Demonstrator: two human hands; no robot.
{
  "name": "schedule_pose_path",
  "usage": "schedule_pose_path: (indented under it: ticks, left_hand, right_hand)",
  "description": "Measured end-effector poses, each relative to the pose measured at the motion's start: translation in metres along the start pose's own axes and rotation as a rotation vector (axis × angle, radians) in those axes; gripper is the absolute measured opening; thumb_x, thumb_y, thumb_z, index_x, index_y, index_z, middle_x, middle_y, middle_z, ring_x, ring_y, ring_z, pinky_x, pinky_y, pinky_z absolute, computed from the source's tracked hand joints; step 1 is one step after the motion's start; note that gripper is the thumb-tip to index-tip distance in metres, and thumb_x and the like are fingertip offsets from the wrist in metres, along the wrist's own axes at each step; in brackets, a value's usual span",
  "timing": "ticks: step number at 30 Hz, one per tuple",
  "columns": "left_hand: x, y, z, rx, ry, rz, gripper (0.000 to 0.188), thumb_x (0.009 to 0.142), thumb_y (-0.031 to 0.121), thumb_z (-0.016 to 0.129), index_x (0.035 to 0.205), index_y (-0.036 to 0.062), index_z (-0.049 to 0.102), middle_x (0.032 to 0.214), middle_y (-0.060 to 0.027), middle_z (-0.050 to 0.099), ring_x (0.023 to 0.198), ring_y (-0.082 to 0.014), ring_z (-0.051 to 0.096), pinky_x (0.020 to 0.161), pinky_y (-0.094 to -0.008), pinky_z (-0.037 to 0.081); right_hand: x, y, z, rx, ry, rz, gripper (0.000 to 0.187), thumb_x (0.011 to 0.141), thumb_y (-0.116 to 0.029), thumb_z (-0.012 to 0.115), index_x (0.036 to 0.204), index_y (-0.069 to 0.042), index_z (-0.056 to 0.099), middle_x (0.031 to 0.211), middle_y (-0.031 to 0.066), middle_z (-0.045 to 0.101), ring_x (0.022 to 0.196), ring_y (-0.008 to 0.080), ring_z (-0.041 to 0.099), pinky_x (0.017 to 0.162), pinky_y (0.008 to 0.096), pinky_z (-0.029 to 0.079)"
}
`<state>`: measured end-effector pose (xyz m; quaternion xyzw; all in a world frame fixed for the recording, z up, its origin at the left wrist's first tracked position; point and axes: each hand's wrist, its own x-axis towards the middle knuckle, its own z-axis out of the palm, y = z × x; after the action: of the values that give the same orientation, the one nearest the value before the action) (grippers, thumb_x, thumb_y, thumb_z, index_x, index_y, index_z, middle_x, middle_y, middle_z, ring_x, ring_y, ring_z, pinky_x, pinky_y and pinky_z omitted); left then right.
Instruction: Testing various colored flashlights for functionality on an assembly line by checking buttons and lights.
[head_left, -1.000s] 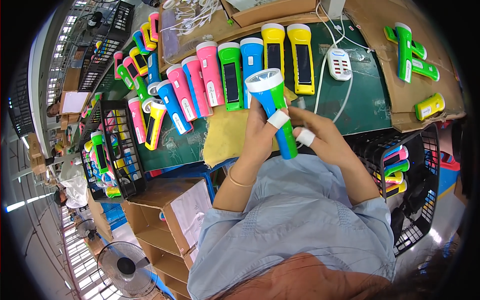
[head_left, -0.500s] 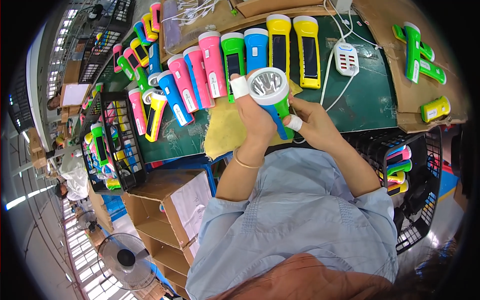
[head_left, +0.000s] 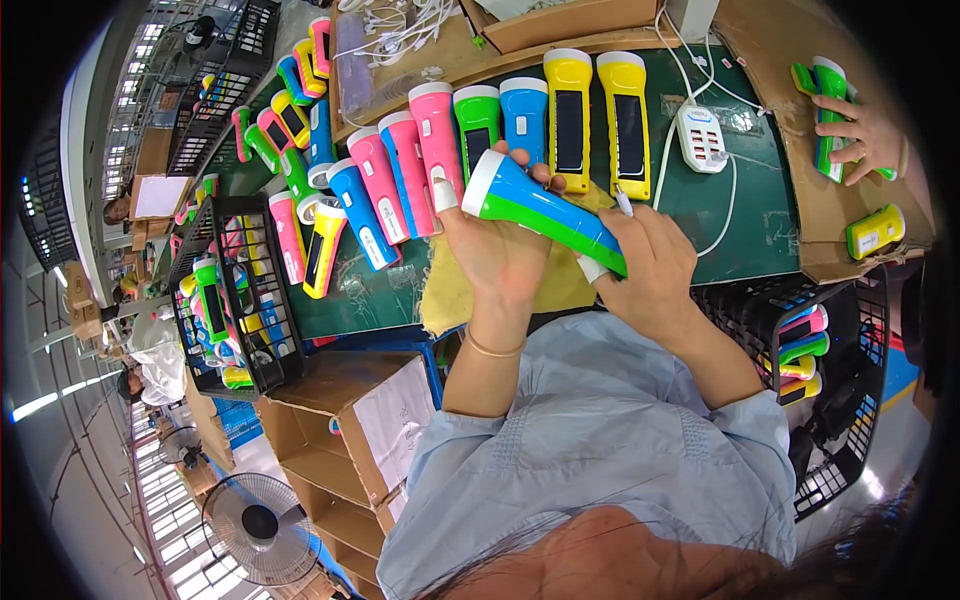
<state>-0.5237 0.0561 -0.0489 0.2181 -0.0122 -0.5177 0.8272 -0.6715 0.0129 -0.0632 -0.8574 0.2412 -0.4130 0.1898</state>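
Observation:
A blue and green flashlight (head_left: 550,212) with a white head lies slanted across my two hands, its side turned up and its lens facing left. My left hand (head_left: 500,250), palm up, supports the head end, with fingertips showing over the far side and white tape on the thumb. Around the tail end, my right hand (head_left: 650,262) is closed, white tape on its thumb too. A small white piece with a thin tip (head_left: 624,203) sticks out between the right fingers; its kind is unclear. Beneath lies a yellow cloth (head_left: 455,290).
Behind my hands stands a row of pink, blue, green and yellow flashlights (head_left: 625,125). A white multi-port charger (head_left: 700,138) with cables sits right of it. Another person's hand (head_left: 868,138) touches green flashlights on the right cardboard. Black crates (head_left: 262,290) flank me.
The flashlight has turned from lens facing me to lying sideways, lens left. My left palm has opened upward beneath it. Another person's hand has come in at the far right.

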Motion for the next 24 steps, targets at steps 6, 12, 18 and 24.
schedule_pose_path:
  ticks: [6,12,18,24]
  left_hand:
    - [0.001,-0.006,-0.004,0.135,0.073,0.094,0.063,0.085,0.059,0.029,0.101,0.0018,0.050,0.075,-0.0112,0.052,0.069,-0.0256,0.049,0.067,-0.0396,0.043]
    - [-0.001,-0.010,-0.003,0.372,-0.088,0.176,0.077,0.082,0.066,0.016,0.090,-0.0015,0.051,0.057,-0.0160,0.051,0.050,-0.0258,0.047,0.050,-0.0346,0.041]
    - [0.041,-0.007,-0.003,0.580,-0.063,0.028,0.054,0.093,0.048,0.032,0.103,-0.0007,0.053,0.091,-0.0074,0.059,0.081,-0.0155,0.057,0.067,-0.0279,0.048]
    - [0.137,0.215,-0.051,2.149,0.425,0.927,0.047,0.068,0.020,0.066,0.106,-0.0053,0.054,0.104,-0.0230,0.058,0.103,-0.0336,0.053,0.083,-0.0398,0.044]
  right_hand:
    - [0.009,0.003,0.004,0.586,-0.326,0.352,0.041,0.076,-0.018,0.068,0.105,0.005,0.051,0.097,0.0171,0.057,0.086,0.0295,0.059,0.073,0.0345,0.047]
    - [0.018,0.024,0.016,1.176,-0.633,0.700,0.045,0.075,-0.015,0.069,0.111,0.006,0.053,0.096,0.0062,0.057,0.088,0.0105,0.051,0.079,0.0260,0.042]
    - [0.001,0.043,0.004,1.069,-0.327,0.946,0.052,0.082,-0.028,0.061,0.120,0.005,0.048,0.100,0.0111,0.057,0.090,0.0167,0.057,0.076,0.0308,0.048]
    - [-0.005,0.222,-0.121,0.808,0.492,1.019,0.039,0.090,-0.026,0.052,0.119,-0.001,0.051,0.103,0.0105,0.059,0.089,0.0169,0.058,0.075,0.0289,0.048]
